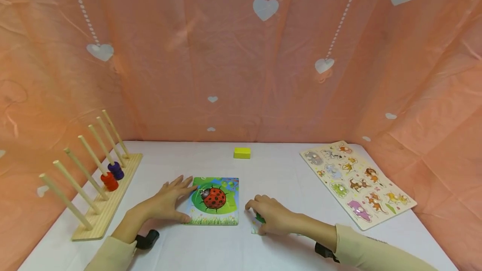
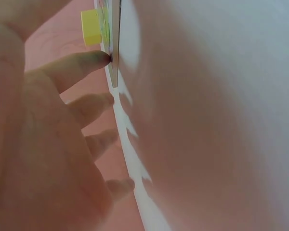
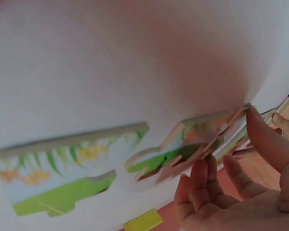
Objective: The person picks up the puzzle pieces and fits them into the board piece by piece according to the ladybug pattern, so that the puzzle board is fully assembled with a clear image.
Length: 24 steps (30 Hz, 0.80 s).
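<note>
- One pale wooden rack [image 1: 98, 223] stands at far left with seven upright pegs; two of them carry rings, one a red stack [image 1: 109, 182], the next a purple stack [image 1: 116, 171].
- The left hand [image 1: 169, 202] is spread, its thumb and forefinger touching the board beside it.
- That is one square board printed with a single red, black-spotted ladybug [image 1: 214, 199], flat on the white table [image 1: 180, 254], between the two hands.
- One yellow rectangular block [image 1: 242, 153] lies behind, near the back edge.
- The right hand [image 1: 276, 216] pinches one green-edged puzzle piece [image 1: 260, 218], blurred in the wrist view, just above the table.
- Two flower-printed flat pieces [image 3: 62, 192] lie by that hand.
- One large animal-picture board [image 1: 355, 189] lies at far right.
</note>
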Tool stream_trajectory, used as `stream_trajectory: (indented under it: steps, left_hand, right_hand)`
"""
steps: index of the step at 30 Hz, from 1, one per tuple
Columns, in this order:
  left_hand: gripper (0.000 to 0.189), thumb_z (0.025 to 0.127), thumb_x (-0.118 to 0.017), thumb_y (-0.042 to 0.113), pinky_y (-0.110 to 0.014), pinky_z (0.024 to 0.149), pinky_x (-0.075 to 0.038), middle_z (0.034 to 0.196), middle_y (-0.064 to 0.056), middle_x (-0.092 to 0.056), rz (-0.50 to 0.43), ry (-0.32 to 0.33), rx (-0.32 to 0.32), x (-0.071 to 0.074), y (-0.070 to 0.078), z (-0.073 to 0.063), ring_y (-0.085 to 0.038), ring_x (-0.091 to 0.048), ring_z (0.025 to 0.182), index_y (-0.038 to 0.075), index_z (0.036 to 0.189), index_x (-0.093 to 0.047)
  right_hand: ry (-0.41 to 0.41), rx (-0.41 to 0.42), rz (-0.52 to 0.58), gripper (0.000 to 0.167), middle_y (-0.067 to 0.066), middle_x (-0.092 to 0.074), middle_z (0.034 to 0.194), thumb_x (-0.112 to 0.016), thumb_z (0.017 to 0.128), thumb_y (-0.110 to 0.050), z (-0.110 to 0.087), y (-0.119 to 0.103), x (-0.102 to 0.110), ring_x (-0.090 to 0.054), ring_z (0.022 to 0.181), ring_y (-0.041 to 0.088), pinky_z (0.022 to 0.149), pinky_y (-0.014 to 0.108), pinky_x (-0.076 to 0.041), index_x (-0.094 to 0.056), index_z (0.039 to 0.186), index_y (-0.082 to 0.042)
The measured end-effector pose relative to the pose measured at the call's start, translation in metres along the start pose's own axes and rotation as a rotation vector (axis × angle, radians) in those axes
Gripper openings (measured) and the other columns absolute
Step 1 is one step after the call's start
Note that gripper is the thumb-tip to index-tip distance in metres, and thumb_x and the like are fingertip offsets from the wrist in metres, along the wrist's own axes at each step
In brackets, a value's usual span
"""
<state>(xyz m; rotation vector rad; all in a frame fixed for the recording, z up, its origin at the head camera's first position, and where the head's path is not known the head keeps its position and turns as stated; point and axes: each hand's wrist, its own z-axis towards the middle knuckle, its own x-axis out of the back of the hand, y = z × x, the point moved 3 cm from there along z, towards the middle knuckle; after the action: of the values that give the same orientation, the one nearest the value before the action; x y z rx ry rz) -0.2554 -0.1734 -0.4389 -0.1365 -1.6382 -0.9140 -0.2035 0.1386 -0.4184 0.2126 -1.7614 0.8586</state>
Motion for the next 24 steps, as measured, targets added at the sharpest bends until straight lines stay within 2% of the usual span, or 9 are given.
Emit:
stream_trajectory:
  steps: [4, 10, 16, 18, 20, 24]
  left_hand:
    - [0.097, 0.070, -0.085, 0.052, -0.081, 0.103, -0.003, 0.157, -0.032, -0.024, -0.005, 0.001, 0.028, 0.000, -0.002, -0.003, -0.057, -0.010, 0.144, 0.003, 0.145, -0.049]
    - [0.098, 0.069, -0.084, 0.055, -0.080, 0.103, 0.001, 0.157, -0.032, -0.023, -0.004, 0.001, 0.045, -0.003, -0.008, -0.003, -0.055, -0.006, 0.145, 0.006, 0.146, -0.049]
    - [0.098, 0.069, -0.085, 0.054, -0.080, 0.104, -0.001, 0.157, -0.033, -0.023, -0.003, -0.002, 0.051, -0.003, -0.007, -0.003, -0.055, -0.006, 0.145, 0.006, 0.147, -0.049]
    - [0.098, 0.069, -0.085, 0.054, -0.079, 0.105, -0.001, 0.157, -0.033, -0.023, -0.001, -0.006, 0.056, -0.002, -0.006, -0.003, -0.055, -0.006, 0.145, 0.007, 0.147, -0.049]
    - [0.098, 0.069, -0.085, 0.054, -0.079, 0.105, -0.002, 0.157, -0.032, -0.023, -0.001, -0.008, 0.059, -0.001, -0.005, -0.003, -0.055, -0.006, 0.145, 0.007, 0.147, -0.049]
    - [0.097, 0.069, -0.085, 0.052, -0.079, 0.105, -0.003, 0.157, -0.034, -0.023, -0.002, -0.010, 0.054, -0.001, -0.003, -0.004, -0.056, -0.006, 0.145, 0.006, 0.147, -0.049]
  right_hand:
    - [0.026, 0.005, -0.002, 0.053, -0.006, -0.047, 0.091, -0.087, 0.071, -0.008, -0.001, 0.000, -0.002, -0.041, 0.082, 0.009, 0.071, 0.023, -0.037, -0.063, 0.118, -0.009]
    - [0.057, 0.049, 0.008, 0.041, -0.006, -0.047, 0.095, -0.088, 0.068, -0.003, 0.000, -0.003, -0.004, -0.046, 0.089, 0.008, 0.075, 0.020, -0.045, -0.069, 0.105, -0.008]
    - [0.059, 0.101, 0.002, 0.039, -0.005, -0.049, 0.096, -0.084, 0.071, 0.004, 0.006, -0.008, -0.005, -0.047, 0.083, 0.005, 0.072, 0.020, -0.045, -0.070, 0.105, -0.008]
    - [0.056, 0.119, -0.003, 0.037, -0.005, -0.052, 0.095, -0.081, 0.072, 0.007, 0.009, -0.010, -0.003, -0.049, 0.083, 0.004, 0.075, 0.021, -0.047, -0.070, 0.104, -0.008]
    - [0.042, 0.134, 0.029, 0.035, -0.005, -0.056, 0.093, -0.077, 0.073, 0.011, 0.014, -0.013, -0.002, -0.051, 0.083, 0.004, 0.077, 0.022, -0.048, -0.069, 0.102, -0.007]
    - [0.001, 0.169, 0.173, 0.032, -0.003, -0.064, 0.088, -0.070, 0.076, 0.018, 0.030, -0.016, 0.000, -0.052, 0.075, 0.004, 0.070, 0.020, -0.048, -0.069, 0.097, -0.006]
